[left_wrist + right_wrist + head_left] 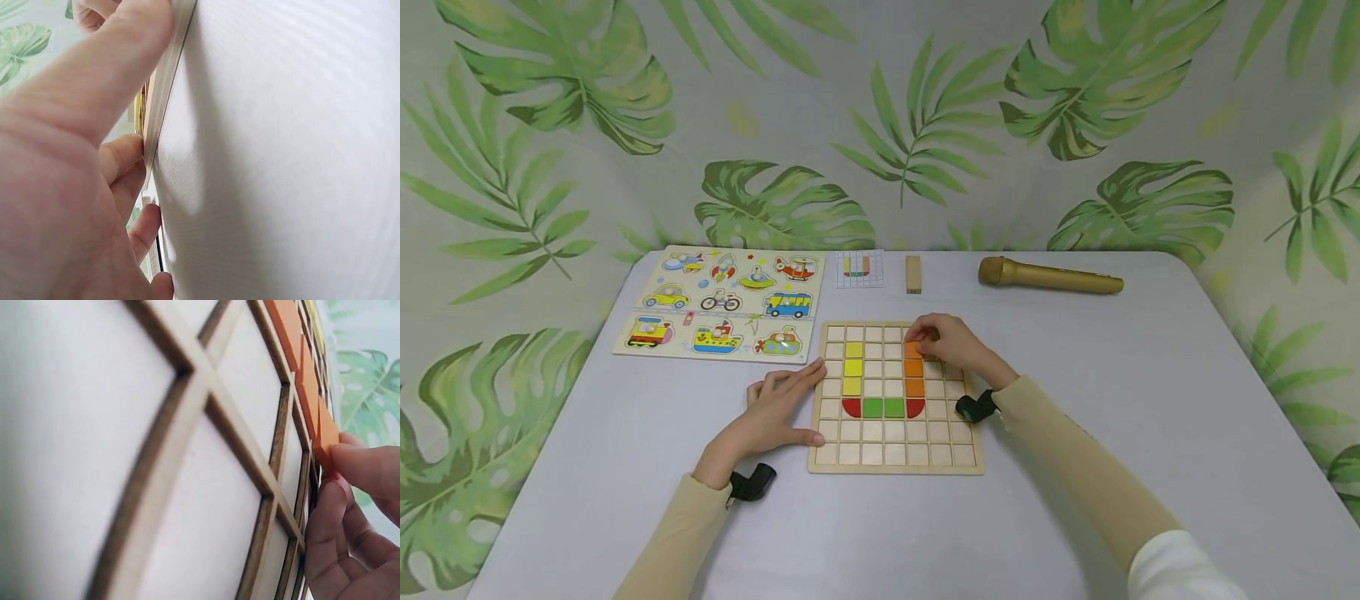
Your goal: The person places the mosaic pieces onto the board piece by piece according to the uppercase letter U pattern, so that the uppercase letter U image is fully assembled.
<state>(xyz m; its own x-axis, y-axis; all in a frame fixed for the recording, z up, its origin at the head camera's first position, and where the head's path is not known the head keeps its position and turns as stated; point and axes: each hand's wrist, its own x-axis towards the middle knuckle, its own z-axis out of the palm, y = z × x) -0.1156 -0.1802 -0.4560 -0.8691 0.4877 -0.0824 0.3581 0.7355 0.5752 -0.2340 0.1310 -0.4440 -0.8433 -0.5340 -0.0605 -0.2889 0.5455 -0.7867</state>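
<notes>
A wooden grid board [895,470] lies flat on the table. In its cells sit several yellow tiles [853,367], two green tiles [872,407], two rounded red tiles [852,408] and orange tiles [914,387], making a U shape. My right hand [953,343] pinches an orange tile [326,434] between thumb and fingers at the top of the orange column; in the right wrist view that tile stands tilted above its cell. With its fingers spread, my left hand [771,411] rests its thumb and fingertips against the board's left edge.
A picture puzzle board with vehicles [718,304] lies at the back left. Behind the grid are a pattern card [860,269], a small wooden block [913,275] and a gold microphone [1049,277]. A leaf-patterned cloth [925,125] hangs behind the table.
</notes>
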